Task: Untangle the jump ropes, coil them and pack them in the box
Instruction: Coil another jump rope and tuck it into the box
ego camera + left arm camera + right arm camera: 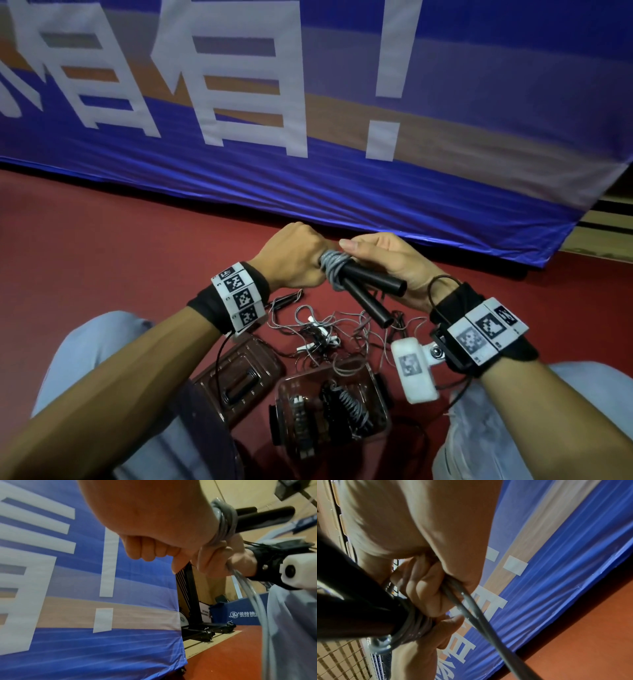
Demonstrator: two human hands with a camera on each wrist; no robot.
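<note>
Grey rope point(333, 270) is wound around two black handles point(370, 286) held above the red floor point(102, 246); the left hand point(294, 257) clenches the coil and the right hand point(390, 263) grasps the handles. Below sit a tangle of ropes point(329, 332) and the clear box point(329, 407), which seems to hold coiled ropes already.
</note>
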